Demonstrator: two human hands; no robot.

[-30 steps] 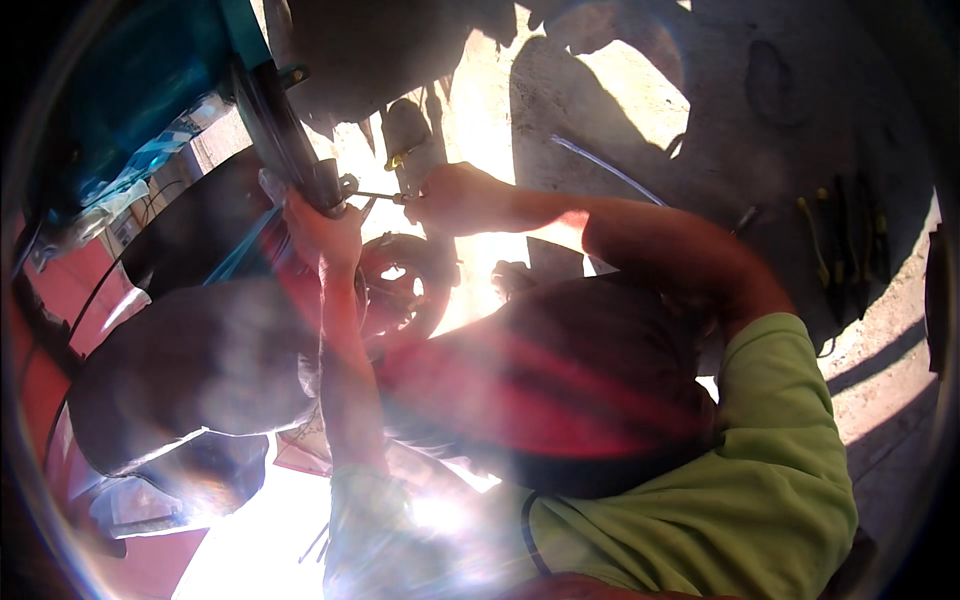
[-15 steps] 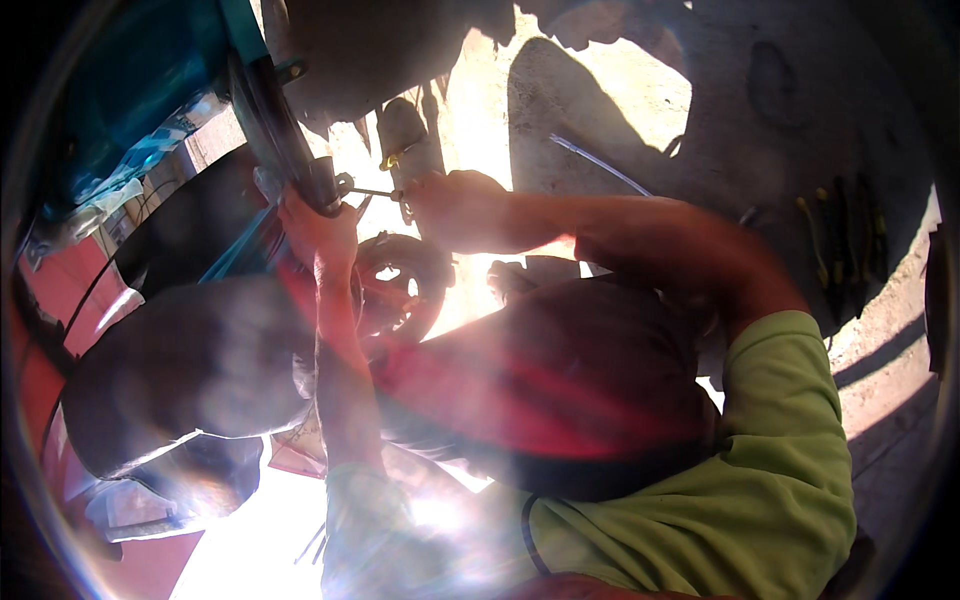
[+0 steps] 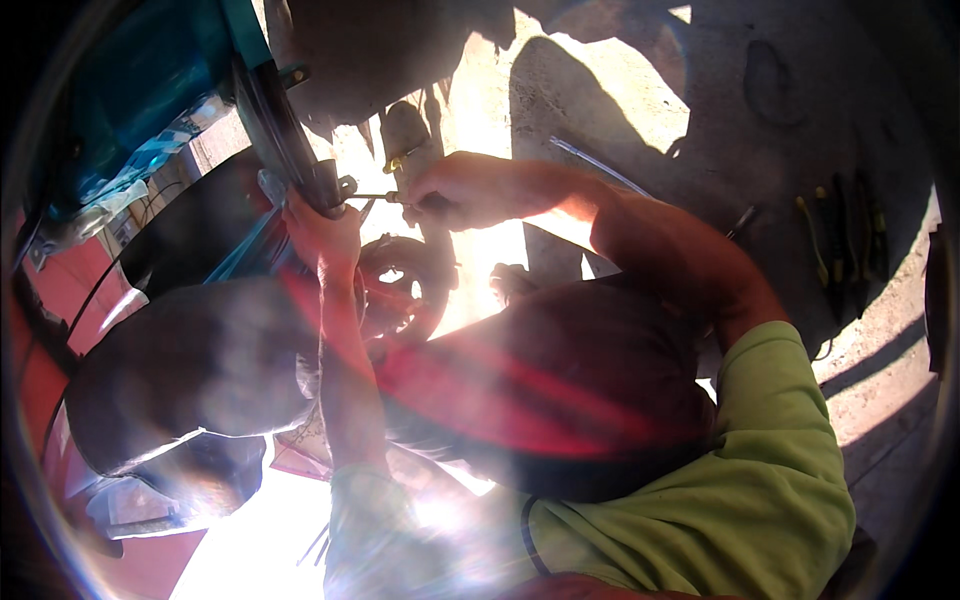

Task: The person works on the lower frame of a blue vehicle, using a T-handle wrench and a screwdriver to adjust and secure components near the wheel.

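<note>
My left hand [image 3: 325,232] is closed round the lower end of a dark metal bar [image 3: 285,140], which slants down from the upper left. Beside its end sticks out a small ring-shaped lug [image 3: 347,186]. My right hand [image 3: 475,188] is closed on a thin-shafted tool [image 3: 375,196] that looks like a screwdriver; its handle is mostly hidden in the fingers. The shaft lies almost level and its tip meets the bar's end near the lug. Glare hides the exact contact.
Several pliers-like hand tools [image 3: 845,235] lie on the ground at right. A bright rod [image 3: 598,165] lies beyond my right forearm. Below my hands sits a dark round wheel-like part [image 3: 405,285]. A teal panel [image 3: 140,100] stands upper left. Strong sunlight washes out the lower left.
My right wrist has lifted and turned, with the knuckles higher and the forearm slanting more. The tool's tip stays at the bar's end. My left hand has hardly moved.
</note>
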